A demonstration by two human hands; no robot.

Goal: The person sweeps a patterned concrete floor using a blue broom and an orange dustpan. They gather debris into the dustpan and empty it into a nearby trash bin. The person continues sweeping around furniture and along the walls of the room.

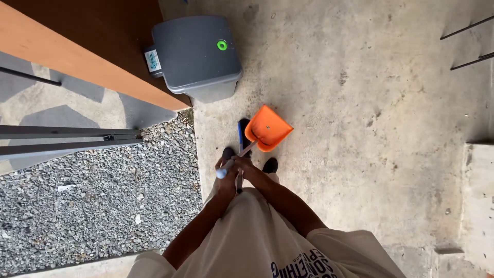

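I see my left hand (226, 181) and right hand (242, 166) together at waist height, fingers wrapped shut on 2 long handles. The orange dustpan (267, 127) rests on the concrete floor (360, 128) just beside the blue broom (242, 135), near a grey bin (198, 54).

Seen from above, the left hand (227, 177) and the right hand (243, 166) close together around long handles in front of a pale shirt (257, 242). One handle leads down to an orange dustpan (267, 127) resting on the concrete floor (360, 128); a blue broom head (241, 135) sits just beside it, next to dark shoes (270, 165). A grey lidded bin (196, 51) with a green button stands further ahead, beside a strip of grey gravel (103, 190)
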